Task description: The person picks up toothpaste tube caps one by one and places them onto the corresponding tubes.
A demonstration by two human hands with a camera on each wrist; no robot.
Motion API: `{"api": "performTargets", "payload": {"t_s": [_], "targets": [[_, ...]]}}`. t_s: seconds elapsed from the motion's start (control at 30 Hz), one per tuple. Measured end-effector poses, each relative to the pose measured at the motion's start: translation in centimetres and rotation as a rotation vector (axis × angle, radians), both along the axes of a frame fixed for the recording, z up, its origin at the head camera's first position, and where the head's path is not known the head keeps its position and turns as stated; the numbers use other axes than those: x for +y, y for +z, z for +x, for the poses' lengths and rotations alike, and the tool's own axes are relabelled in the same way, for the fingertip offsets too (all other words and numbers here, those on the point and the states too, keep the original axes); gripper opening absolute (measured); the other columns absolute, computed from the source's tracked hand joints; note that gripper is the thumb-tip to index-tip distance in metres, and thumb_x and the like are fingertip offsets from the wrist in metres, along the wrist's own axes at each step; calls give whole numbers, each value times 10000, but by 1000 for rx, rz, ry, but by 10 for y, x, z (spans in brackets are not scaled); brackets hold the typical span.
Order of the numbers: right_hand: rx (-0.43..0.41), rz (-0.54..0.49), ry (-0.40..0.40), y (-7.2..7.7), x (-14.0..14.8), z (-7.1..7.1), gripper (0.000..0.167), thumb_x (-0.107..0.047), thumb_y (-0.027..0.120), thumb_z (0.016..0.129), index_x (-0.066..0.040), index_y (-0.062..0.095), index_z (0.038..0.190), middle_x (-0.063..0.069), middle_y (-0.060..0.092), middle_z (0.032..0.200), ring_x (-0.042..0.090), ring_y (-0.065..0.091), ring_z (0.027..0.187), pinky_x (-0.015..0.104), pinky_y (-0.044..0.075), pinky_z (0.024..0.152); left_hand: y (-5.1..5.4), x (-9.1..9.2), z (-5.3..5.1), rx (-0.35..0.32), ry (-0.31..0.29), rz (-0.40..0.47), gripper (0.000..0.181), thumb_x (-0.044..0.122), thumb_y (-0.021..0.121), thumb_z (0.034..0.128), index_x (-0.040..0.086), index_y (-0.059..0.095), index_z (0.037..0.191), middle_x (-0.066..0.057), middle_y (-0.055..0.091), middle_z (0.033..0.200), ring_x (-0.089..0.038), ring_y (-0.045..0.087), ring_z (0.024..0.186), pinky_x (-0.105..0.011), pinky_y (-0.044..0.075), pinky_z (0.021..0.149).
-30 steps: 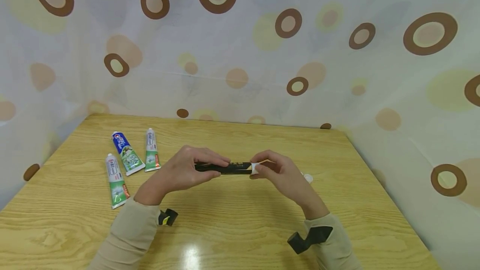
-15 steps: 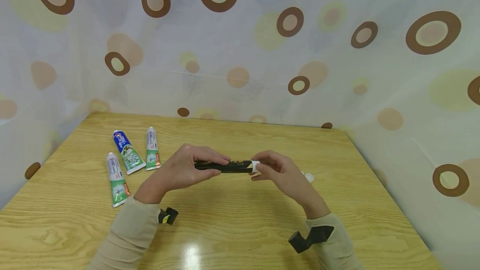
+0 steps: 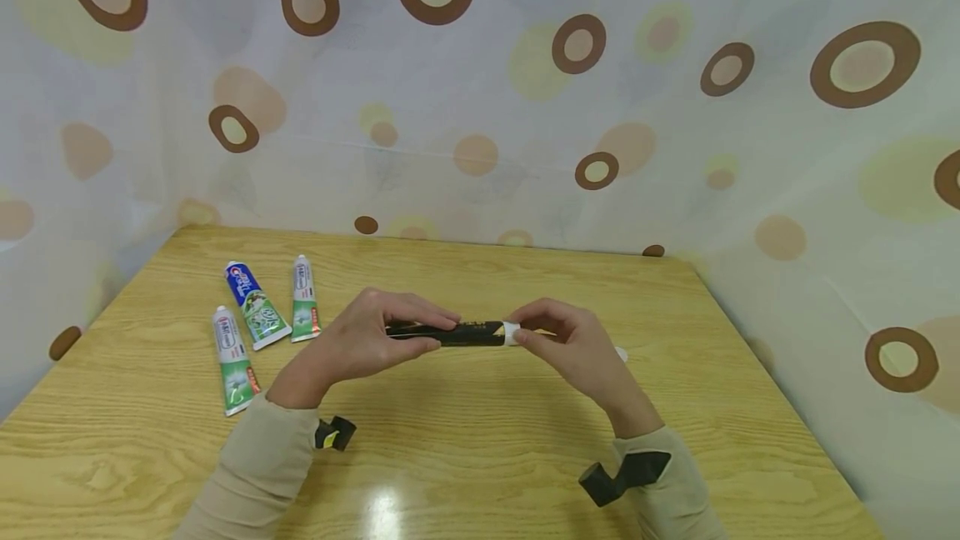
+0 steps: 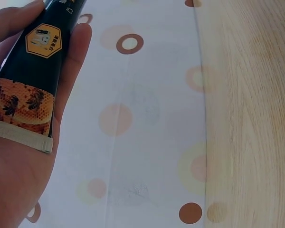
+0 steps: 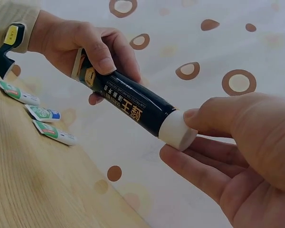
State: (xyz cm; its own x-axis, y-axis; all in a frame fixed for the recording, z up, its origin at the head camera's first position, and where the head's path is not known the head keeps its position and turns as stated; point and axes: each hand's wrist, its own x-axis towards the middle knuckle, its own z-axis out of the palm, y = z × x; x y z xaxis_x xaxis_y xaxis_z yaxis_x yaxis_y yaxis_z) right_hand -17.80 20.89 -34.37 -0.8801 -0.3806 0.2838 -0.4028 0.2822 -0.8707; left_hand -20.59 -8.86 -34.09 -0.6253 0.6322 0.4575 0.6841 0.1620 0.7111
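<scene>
A black toothpaste tube [image 3: 472, 333] with gold lettering is held level above the table, between both hands. My left hand [image 3: 360, 336] grips its flat tail end, thumb on the near side and fingers over the far side. In the left wrist view the tail of the tube, with a honeycomb picture and pale crimp, lies against the palm. At the other end sits a white cap [image 5: 176, 130], which my right hand [image 3: 573, 348] pinches between thumb and fingers. The cap is against the tube's shoulder; the threads are hidden.
On the table [image 3: 465, 457], to the left, lie a blue-and-green toothpaste tube [image 3: 257, 304] and two white-and-green toothpaste tubes, one nearer [image 3: 235, 361] and one farther right [image 3: 303, 298]. A small white object [image 3: 621, 353] shows partly behind my right hand. A patterned sheet [image 3: 465, 107] hangs behind the table.
My right hand has shifted slightly right and turned a little at the cap, covering more of the small white object behind it. The left hand and tube are nearly still.
</scene>
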Motion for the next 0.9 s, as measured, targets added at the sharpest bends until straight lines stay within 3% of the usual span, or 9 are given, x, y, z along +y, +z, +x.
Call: {"api": "performTargets", "payload": {"t_s": [0.13,0.43,0.7,0.9], "targets": [[2,9,-20,3,0,2,167,-129,662,957,-111,700,1119,104,676,1096,157,699,934,318,583,821,1,0,1,-13,-4,10,282,104,748,886,183,758,1157,23,727,1196,-133,685,1105,-288,564,857],[12,-29,41,2,-2,2,221,-81,673,941,-83,676,1162,128,649,1169,146,668,1069,300,563,901,1,2,1,-62,-35,31,278,177,753,886,161,753,1164,9,724,1203,-130,683,1103,-288,570,845],[70,23,-58,4,-7,5,194,-140,676,948,-142,707,1139,66,698,1111,139,684,995,272,569,866,1,2,2,-61,-3,16,283,172,757,880,172,755,1163,23,719,1211,-122,676,1107,-276,565,845],[58,77,-130,7,-10,8,155,-191,692,940,-169,725,1089,33,712,1047,127,697,926,276,576,832,2,3,2,-26,-28,-12,304,159,746,889,178,739,1193,18,705,1243,-129,667,1127,-280,562,855]]}}
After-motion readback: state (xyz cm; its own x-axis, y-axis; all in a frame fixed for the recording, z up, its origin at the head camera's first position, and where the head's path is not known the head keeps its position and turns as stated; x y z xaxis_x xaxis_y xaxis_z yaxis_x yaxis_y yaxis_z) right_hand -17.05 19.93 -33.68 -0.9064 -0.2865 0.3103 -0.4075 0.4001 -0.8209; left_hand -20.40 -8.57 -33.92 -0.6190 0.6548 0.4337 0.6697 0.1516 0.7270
